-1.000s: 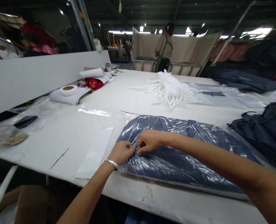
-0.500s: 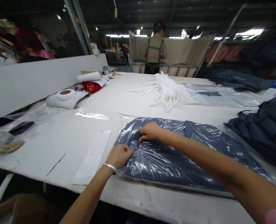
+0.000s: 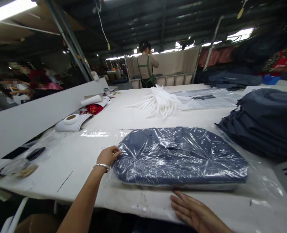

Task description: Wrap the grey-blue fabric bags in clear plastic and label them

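A folded dark blue garment sealed in a clear plastic bag (image 3: 179, 157) lies on the white table (image 3: 138, 113) in front of me. My left hand (image 3: 108, 155), with a silver bangle at the wrist, has its fingers curled on the bag's left end. Below the bag's near edge, my right hand (image 3: 194, 212) lies flat on the table's front edge, fingers stretched out, holding nothing.
A stack of dark blue garments (image 3: 265, 121) stands at the right. A bundle of white tubes (image 3: 160, 102) and flat plastic bags (image 3: 206, 97) lie behind. A tape roll (image 3: 71, 119), a phone (image 3: 35, 153) and a white partition (image 3: 36, 113) are at the left. A person in an apron (image 3: 145, 66) stands far off.
My right hand has left the top of the bag and dropped flat onto the table's front edge. The left hand stays on the bag's left end. The white paper strip is out of sight.
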